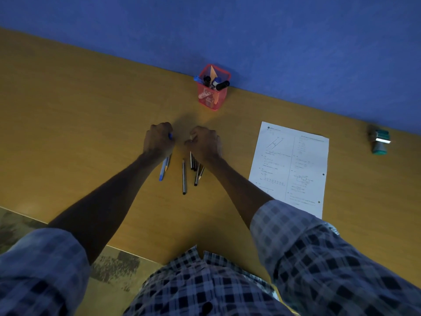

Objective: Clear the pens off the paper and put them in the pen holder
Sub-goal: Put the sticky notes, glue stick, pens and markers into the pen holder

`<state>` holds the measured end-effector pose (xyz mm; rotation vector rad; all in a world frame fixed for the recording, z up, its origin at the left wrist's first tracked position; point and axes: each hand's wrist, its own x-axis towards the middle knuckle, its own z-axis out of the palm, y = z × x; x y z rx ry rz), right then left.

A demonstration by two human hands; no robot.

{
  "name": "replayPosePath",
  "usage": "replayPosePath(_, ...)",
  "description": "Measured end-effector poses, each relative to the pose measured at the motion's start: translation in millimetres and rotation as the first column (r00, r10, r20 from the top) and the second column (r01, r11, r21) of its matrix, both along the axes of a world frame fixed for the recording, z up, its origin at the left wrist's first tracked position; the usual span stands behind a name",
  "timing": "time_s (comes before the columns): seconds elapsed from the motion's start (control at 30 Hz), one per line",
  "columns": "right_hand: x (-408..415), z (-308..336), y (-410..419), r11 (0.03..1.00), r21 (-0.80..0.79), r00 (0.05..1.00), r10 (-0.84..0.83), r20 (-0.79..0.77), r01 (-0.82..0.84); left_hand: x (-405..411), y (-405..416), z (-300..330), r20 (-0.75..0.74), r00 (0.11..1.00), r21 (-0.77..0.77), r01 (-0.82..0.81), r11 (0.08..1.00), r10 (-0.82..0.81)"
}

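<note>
My left hand [159,140] is closed around a blue pen [163,171] and a pencil beside it, both sticking out below the fist. My right hand [205,142] is closed on a bunch of several dark pens and pencils [196,169] that poke out toward me. One dark pen [183,176] lies alone on the wooden desk between the two hands. A printed white paper [293,167] lies to the right with no pens on it. The red mesh pen holder [213,96] stands at the back by the wall, with markers inside.
A blue wall [273,42] borders the far edge of the wooden desk [79,110]. A green stamp-like object [379,142] sits at the far right. The desk's near edge runs along the lower left above a patterned floor.
</note>
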<state>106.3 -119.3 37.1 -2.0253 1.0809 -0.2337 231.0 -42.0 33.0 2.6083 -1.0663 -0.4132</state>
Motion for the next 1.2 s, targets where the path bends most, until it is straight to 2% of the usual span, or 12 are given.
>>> replayPosePath(0.17, -5.2, 18.8, -22.5, 0.993, 0.04, 0.971, -0.119, 0.207, 0.113, 12.6, -9.4, 20.2, 0.031, 1.0, -0.214, 0.004, 0.977, 0.003)
replayPosePath(0.33, -8.8, 62.1, -52.0, 0.968, -0.06, 0.886, -0.198, 0.419, 0.245, 20.1, -37.6, 67.6, 0.092, 0.996, -0.484, 0.045, 0.874, -0.001)
replayPosePath(0.43, -10.8, 90.3, -76.0, 0.942, -0.071, 0.81, -0.241, 0.535, 0.327, 21.8, -59.4, 101.1, 0.123, 0.992, -0.631, 0.092, 0.77, -0.018)
replayPosePath(0.57, -11.3, 115.2, -107.5, 0.91, -0.126, 0.74, -0.235, 0.63, 0.396, 24.4, -90.0, 137.7, 0.129, 0.984, -0.814, 0.176, 0.553, -0.124)
replayPosePath(0.67, -8.3, 121.2, -127.1, 0.892, -0.186, 0.741, -0.209, 0.638, 0.412, 27.5, -115.2, 153.4, 0.127, 0.982, -0.852, 0.18, 0.491, -0.14)
replayPosePath(0.8, -3.8, 117.9, -145.6, 0.885, -0.249, 0.787, -0.184, 0.589, 0.393, 29.2, -143.8, 154.2, 0.21, 0.966, -0.818, 0.259, 0.513, -0.154)
replayPosePath(1.03, 2.1, 103.2, -160.3, 0.887, -0.276, 0.827, -0.178, 0.534, 0.37, 41.5, -174.6, 125.9, 0.274, 0.916, -0.605, 0.401, 0.688, -0.293)
replayPosePath(1.2, 6.2, 96.2, -166.1, 0.888, -0.293, 0.84, -0.164, 0.517, 0.354, 37.7, -179.6, 119.0, 0.234, 0.929, -0.623, 0.371, 0.689, -0.288)
